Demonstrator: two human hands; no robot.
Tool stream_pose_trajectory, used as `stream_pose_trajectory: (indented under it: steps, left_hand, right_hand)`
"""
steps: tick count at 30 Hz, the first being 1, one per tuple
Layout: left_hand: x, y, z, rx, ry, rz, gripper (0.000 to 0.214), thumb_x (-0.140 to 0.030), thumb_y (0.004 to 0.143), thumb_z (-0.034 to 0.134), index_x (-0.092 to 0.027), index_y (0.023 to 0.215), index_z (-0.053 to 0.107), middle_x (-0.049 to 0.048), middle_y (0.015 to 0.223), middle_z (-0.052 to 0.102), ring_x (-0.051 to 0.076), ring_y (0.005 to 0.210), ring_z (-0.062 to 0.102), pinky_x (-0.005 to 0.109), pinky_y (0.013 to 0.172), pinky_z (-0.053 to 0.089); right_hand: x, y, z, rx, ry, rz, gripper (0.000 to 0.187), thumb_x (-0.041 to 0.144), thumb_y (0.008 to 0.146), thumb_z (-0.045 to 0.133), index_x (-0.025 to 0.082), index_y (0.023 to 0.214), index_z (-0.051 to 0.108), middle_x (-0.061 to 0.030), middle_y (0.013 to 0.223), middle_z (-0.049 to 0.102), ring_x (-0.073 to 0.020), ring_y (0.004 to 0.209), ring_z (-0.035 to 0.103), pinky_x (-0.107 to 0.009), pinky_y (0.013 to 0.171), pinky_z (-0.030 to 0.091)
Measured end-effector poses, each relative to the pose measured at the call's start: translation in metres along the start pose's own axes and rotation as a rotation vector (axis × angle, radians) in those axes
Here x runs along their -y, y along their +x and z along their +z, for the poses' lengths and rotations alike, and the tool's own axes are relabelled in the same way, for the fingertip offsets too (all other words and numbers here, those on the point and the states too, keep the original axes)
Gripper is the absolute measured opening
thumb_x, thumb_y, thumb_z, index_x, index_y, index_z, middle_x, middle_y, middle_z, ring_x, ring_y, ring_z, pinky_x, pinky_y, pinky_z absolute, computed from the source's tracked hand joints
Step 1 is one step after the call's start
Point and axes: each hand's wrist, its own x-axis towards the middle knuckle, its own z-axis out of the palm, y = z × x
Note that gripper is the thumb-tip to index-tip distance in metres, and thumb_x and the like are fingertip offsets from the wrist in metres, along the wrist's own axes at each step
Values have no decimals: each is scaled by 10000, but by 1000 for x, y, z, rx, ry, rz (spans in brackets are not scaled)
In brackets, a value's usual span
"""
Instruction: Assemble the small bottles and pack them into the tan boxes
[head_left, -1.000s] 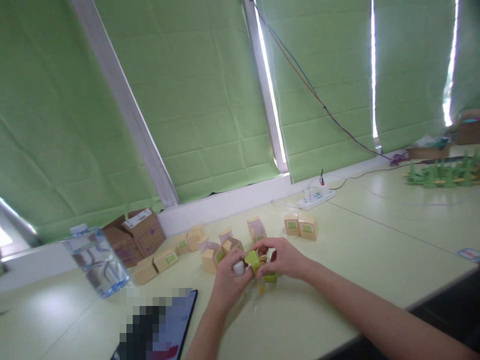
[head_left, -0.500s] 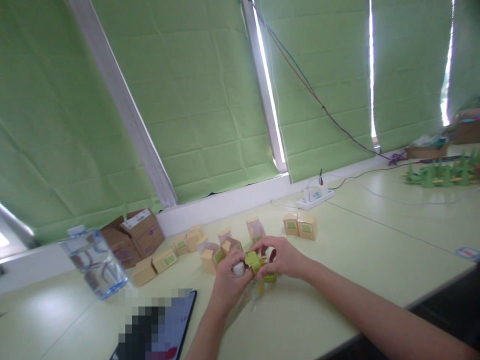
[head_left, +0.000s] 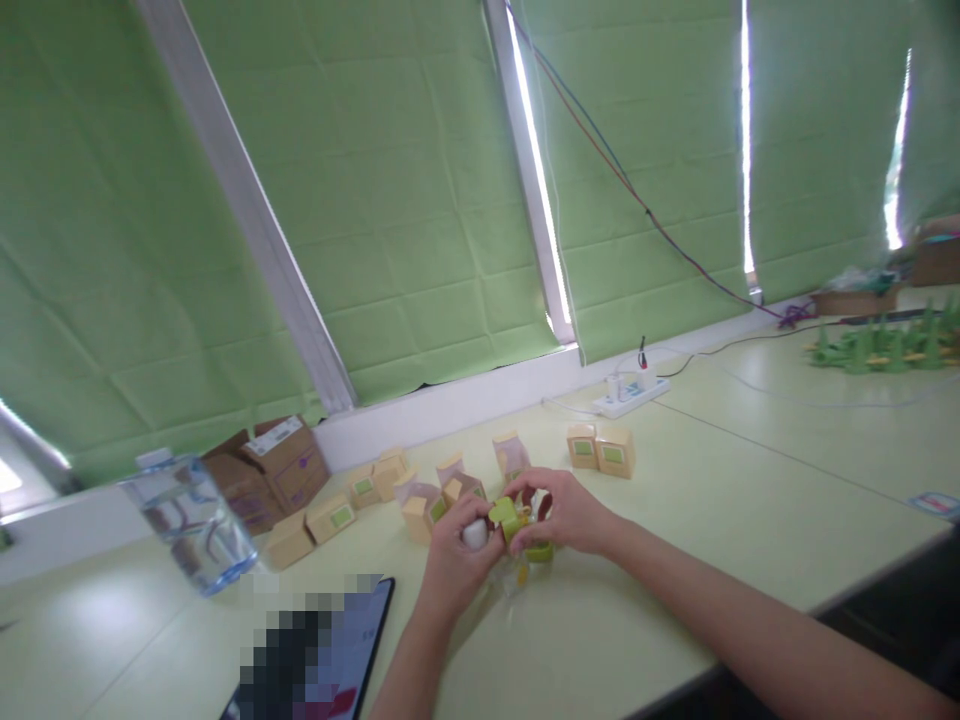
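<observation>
My left hand is closed around a small white rounded piece, its fingers also against a yellow-green plastic piece. From the other side my right hand grips that yellow-green piece between thumb and fingers. Something dark red and white shows partly behind the right fingers, too small to name. Below the hands lie another yellow-green part and a clear plastic wrapper with a yellow bit. Just behind stand opened small cardboard boxes with green labels.
Two closed small boxes stand right of the hands, near a power strip. At left are a large water bottle, a brown carton and a tablet-like screen. Green spiky pieces lie far right.
Both hands keep their grip at nearly the same spot. The right fingers have shifted slightly on the yellow-green piece, and less of the dark red and white thing shows.
</observation>
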Motion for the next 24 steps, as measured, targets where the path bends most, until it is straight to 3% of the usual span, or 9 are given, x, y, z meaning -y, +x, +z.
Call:
stream_pose_trajectory:
  steps: [7, 24]
  left_hand:
    - [-2, -1, 2, 68, -34, -38, 19, -186, 737, 702, -172, 733, 690, 11, 753, 604, 162, 729, 564, 253, 677, 431]
    - [1, -1, 4, 39, -66, -36, 23, -165, 741, 704, -165, 757, 688, 5, 766, 600, 151, 740, 553, 241, 685, 409]
  right_hand:
    - [-5, -1, -2, 40, 18, 7, 583, 468, 480, 898, 191, 963, 725, -32, 886, 667, -162, 763, 586, -229, 574, 485]
    - [-5, -2, -2, 24, 17, 26, 571, 448, 490, 900, 203, 976, 728, -22, 884, 675, -163, 768, 590, -237, 597, 485]
